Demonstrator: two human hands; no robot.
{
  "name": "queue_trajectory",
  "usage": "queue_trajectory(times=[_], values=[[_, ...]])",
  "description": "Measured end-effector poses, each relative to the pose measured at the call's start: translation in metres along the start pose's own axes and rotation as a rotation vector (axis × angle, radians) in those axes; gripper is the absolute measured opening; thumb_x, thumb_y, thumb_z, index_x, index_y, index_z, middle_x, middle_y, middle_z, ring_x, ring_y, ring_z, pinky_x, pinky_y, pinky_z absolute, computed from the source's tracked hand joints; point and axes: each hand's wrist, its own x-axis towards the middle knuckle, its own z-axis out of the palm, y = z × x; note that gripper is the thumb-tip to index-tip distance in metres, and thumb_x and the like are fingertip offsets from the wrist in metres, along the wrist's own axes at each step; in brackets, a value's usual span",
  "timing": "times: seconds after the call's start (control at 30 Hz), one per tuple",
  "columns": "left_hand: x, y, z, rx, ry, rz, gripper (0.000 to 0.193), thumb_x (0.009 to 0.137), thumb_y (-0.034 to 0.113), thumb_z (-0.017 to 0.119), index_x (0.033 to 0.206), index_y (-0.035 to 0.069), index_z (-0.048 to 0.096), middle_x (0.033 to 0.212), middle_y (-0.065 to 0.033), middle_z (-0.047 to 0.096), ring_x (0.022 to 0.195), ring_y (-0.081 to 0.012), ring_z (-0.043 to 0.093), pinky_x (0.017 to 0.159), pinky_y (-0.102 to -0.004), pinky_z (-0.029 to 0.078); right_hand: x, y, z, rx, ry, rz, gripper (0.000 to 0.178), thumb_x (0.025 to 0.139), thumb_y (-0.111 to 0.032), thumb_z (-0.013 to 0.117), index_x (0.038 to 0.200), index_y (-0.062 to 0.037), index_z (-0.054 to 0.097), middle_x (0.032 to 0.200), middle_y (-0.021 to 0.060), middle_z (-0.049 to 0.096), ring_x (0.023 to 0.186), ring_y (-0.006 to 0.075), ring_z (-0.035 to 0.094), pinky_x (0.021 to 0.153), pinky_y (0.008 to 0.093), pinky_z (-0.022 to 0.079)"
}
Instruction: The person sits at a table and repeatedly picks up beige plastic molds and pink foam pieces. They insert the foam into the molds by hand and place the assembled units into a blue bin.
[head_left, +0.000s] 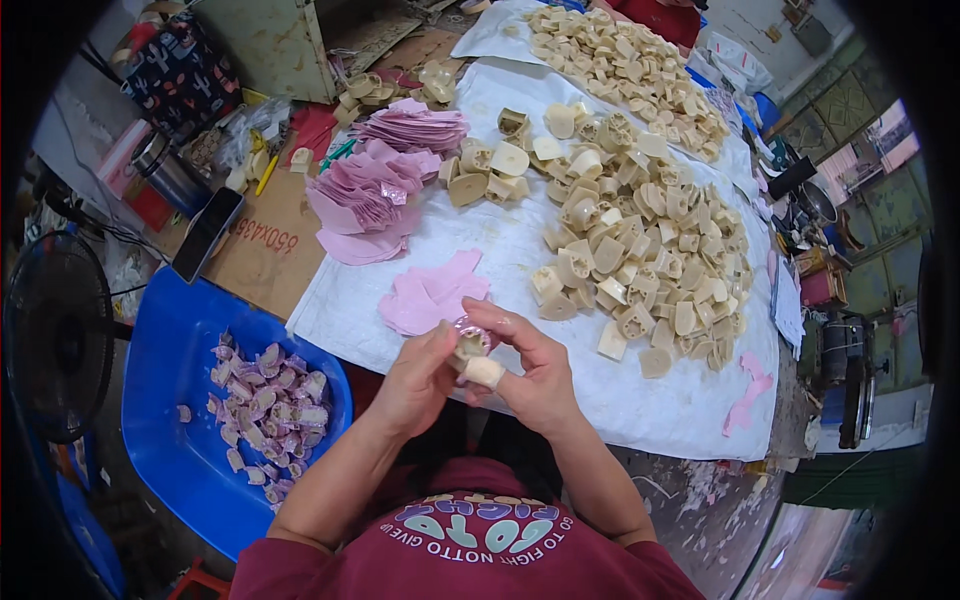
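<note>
Both hands meet over the near edge of the table, closed around a small beige plastic shoe heel (484, 373) partly covered in shiny pink sheet. My left hand (412, 382) pinches it from the left. My right hand (542, 378) grips its other side, thumb below and fingers over the top. The fingers hide part of the heel. Just beyond lie a few loose pink sheet pieces (432, 293). A large heap of bare beige heels (640, 235) spreads to the right of them. Stacked pink cut sheets (368, 190) sit farther left.
A blue tub (160, 400) at lower left holds several pink-covered heels (268, 410). A phone (208, 234) and a steel flask (168, 172) stand behind it, beside a black fan (58, 335). A pink scrap (748, 395) lies at the right edge. Another person (662, 18) is at the far end.
</note>
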Motion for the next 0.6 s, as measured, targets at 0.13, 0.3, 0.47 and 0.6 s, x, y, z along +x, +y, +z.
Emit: queue_trajectory(times=[0.13,0.3,0.47,0.6], values=[[-0.031,0.035,-0.049,0.362,0.338,0.088,0.031,0.097,0.029,0.053,0.105,0.000,0.061,0.080,-0.0085,0.065,0.069,-0.0134,0.061,0.065,-0.0264,0.051,0.003,0.011,-0.025,-0.229,0.006,-0.050,0.050,0.080,-0.009,0.074,0.127,-0.0035,0.059,0.130,0.0121,0.058,0.110,0.0192,0.058,0.097,0.0327,0.044],[-0.101,0.069,-0.126,1.542,0.937,0.248,0.041,0.086,0.015,0.065,0.123,0.000,0.055,0.115,-0.0158,0.061,0.107,-0.0259,0.059,0.094,-0.0367,0.046,0.016,0.012,-0.026,-0.584,0.079,-0.168,0.035,0.077,-0.011,0.074,0.110,-0.0045,0.066,0.115,0.0102,0.064,0.099,0.0251,0.061,0.085,0.0388,0.047],[-0.088,0.059,-0.108,1.557,0.908,0.416,0.059,0.078,0.005,0.068,0.134,0.000,0.049,0.137,-0.0193,0.049,0.132,-0.0306,0.043,0.110,-0.0395,0.031,0.041,0.028,0.019,-0.857,-0.058,-0.299,0.018,0.075,-0.009,0.071,0.092,-0.0072,0.066,0.099,0.0071,0.062,0.090,0.0272,0.058,0.078,0.0380,0.043],[-0.040,0.052,-0.068,1.405,0.517,0.564,0.064,0.074,0.000,0.071,0.134,0.002,0.049,0.136,-0.0174,0.051,0.131,-0.0305,0.044,0.109,-0.0388,0.032,0.046,0.049,0.028,-0.945,-0.012,-0.302,0.016,0.072,-0.009,0.072,0.085,-0.0076,0.065,0.096,0.0051,0.060,0.091,0.0258,0.055,0.076,0.0394,0.041]])
